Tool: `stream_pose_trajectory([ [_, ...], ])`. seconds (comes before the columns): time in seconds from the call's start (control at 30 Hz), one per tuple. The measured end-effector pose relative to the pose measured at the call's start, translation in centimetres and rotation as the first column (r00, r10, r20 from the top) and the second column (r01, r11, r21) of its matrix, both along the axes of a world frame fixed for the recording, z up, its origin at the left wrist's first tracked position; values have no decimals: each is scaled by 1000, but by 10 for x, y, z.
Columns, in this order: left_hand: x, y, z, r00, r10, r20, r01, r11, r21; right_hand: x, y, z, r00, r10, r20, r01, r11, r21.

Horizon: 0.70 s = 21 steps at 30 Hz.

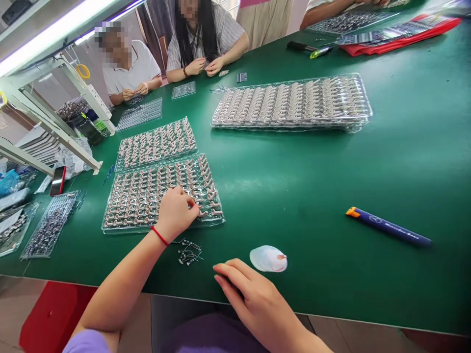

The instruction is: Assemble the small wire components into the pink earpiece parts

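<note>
My left hand (176, 211) reaches over the right part of the nearer clear plastic tray (164, 229), fingers pinched together among its rows of small beige earbud-like shells (142, 191). Whether a shell is between the fingertips is hidden by the hand. Just below the wrist, a small heap of wired components (189, 252) lies on the green table. My right hand (253, 289) hovers at the table's front edge, fingers stretched out and thumb apart, holding nothing visible. Beyond it lies a whitish round piece (267, 258) with a small brownish spot.
A second tray of shells (158, 142) adjoins behind. Stacked filled trays (290, 105) stand farther back. A dark blue stick with an orange end (388, 226) lies right. Left are a tray of dark parts (51, 223), a phone (58, 180) and a metal frame (79, 147). Co-workers sit opposite.
</note>
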<state>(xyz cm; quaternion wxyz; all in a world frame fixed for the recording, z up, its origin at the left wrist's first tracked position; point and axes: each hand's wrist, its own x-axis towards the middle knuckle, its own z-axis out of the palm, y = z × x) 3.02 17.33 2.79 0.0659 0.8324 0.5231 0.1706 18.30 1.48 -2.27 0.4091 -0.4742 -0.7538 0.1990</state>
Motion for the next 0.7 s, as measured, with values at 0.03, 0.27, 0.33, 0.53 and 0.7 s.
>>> stream_pose_trajectory([
  [0.03,-1,-1,2,1000,13,24,-14,1000,6,-2,4,-1,1000,-4,24,5,1000,-7],
  [0.27,-25,-29,17,960,83,266,-84,996,-8,-17,30,-2,994,53,93,-50,998,-32],
  [0.33,-35,-48,17,933,110,342,-93,994,-65,-20,32,1,992,74,105,-69,997,-44],
  [0.53,-58,-113,6,738,325,592,-87,915,-394,-27,33,5,986,121,112,-117,992,-41],
  [0.7,-68,-146,-7,754,339,563,-85,900,-427,-25,32,-2,989,100,108,-97,995,-31],
])
